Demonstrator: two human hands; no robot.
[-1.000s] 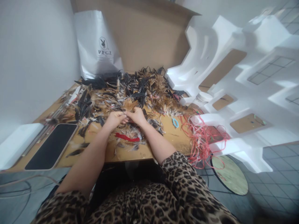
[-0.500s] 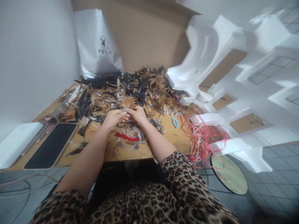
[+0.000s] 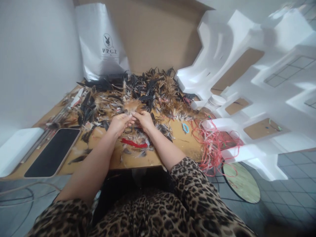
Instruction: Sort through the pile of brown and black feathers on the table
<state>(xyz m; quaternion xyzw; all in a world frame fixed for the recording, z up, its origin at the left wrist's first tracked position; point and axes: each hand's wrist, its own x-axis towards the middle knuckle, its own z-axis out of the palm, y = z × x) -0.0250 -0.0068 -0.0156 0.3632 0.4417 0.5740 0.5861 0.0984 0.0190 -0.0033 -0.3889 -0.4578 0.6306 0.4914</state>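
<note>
left hand [image 3: 120, 124] and right hand [image 3: 144, 121] pinched a brown feather tuft [image 3: 133, 105] at its base, over the table [image 3: 190, 148], feather pile [image 3: 168, 87] lay just beyond, red strip [image 3: 134, 143] lay nearer the front

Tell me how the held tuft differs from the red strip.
The tuft is brown; the strip is red. The tuft fans out; the strip is long and narrow. The left hand and right hand hold the tuft; the strip lies among scraps. Both are right of the phone.
</note>
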